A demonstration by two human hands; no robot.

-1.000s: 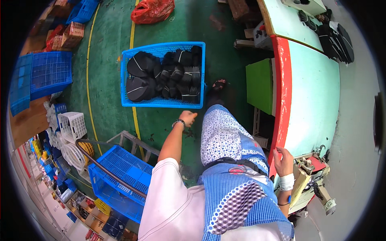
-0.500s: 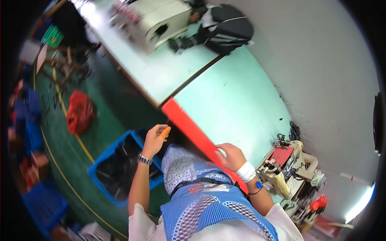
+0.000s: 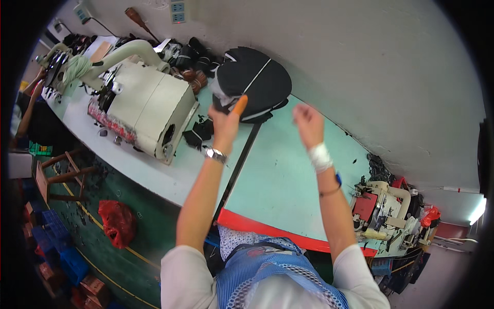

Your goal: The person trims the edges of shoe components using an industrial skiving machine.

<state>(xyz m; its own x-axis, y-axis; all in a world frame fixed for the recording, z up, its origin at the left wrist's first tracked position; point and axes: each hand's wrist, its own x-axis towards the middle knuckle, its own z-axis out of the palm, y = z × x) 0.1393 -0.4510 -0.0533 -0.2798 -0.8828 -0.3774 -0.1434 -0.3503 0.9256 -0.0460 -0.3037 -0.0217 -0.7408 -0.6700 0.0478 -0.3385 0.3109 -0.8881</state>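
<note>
A thick round stack of black fabric-like pieces [image 3: 262, 77], tied with a pale strip, lies on the pale green table [image 3: 280, 172] against the wall. My left hand [image 3: 224, 126] reaches to the stack's near left side, its thumb in an orange finger cot and spread from the fingers. Whether it touches the stack I cannot tell. To the right of the stack, over the table and apart from it, my right hand [image 3: 310, 126] is raised. Its fingers look bent but are smeared by motion, and no object shows in them.
A cream sewing machine [image 3: 149, 105] stands left of the stack, with small black bundles [image 3: 198, 133] beside it. Another machine [image 3: 378, 211] is at the right. A red strip [image 3: 257, 225] edges the table. A red bag [image 3: 117, 223] and wooden stool [image 3: 64, 177] stand on the floor.
Both hands have risen from the table's near edge and stretched forward to the black stack. The view has turned toward the wall, and the blue crate of dark pieces is out of sight.
</note>
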